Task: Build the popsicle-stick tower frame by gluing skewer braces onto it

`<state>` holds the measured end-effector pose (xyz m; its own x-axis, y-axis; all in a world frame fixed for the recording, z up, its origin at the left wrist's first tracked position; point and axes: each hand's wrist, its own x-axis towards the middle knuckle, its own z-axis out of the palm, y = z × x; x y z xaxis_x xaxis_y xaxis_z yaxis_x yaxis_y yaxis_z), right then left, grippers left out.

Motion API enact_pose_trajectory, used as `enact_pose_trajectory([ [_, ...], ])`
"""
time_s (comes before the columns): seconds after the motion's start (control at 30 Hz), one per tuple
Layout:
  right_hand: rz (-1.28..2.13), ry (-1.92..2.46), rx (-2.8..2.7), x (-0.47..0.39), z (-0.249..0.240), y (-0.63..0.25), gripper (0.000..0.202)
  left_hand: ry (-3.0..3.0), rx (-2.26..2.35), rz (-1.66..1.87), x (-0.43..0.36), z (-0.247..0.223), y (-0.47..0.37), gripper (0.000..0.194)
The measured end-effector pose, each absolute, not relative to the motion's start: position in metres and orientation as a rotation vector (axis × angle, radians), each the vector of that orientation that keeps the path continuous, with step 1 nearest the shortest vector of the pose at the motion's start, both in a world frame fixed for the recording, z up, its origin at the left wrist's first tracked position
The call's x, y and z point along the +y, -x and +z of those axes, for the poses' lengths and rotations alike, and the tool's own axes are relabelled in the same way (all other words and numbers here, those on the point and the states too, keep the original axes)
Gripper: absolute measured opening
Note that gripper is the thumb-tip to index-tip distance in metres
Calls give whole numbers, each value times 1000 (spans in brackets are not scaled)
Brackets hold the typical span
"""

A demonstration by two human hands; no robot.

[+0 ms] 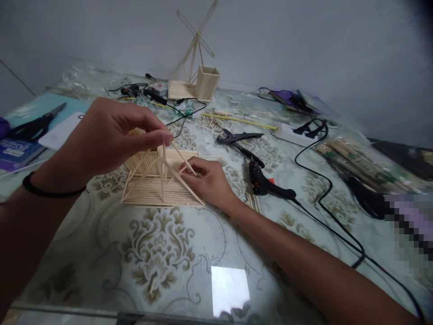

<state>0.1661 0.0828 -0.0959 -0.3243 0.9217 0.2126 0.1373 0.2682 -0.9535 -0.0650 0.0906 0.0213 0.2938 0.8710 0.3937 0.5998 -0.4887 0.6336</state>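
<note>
A small model of thin wooden sticks (145, 195) stands on the table, with a flat slatted base and slanted legs that meet at the top. My left hand (117, 131) is above it, thumb and forefinger pinched at the peak, on the upper end of a slanted wooden stick (183, 156). At the model's right side is my right hand (214, 179), its fingers closed around the lower part of the sticks; its fingertips are partly hidden there. A slatted panel (144, 155) rises behind the legs, partly covered by my left hand.
A finished-looking stick windmill (196, 36) with a square box (207, 83) stands at the back. To the right lie pliers (237, 137), a black glue gun (267, 183) with its cord, a power strip (291, 134) and bagged sticks (355, 162). Scissors (37, 125) lie left.
</note>
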Motion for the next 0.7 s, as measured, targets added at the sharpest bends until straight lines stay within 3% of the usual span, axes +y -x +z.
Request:
enact_pose_trajectory([
  [0.7, 1192, 979, -1663, 84, -96, -168, 52, -2174, 1283, 1093, 90, 19, 66, 36],
])
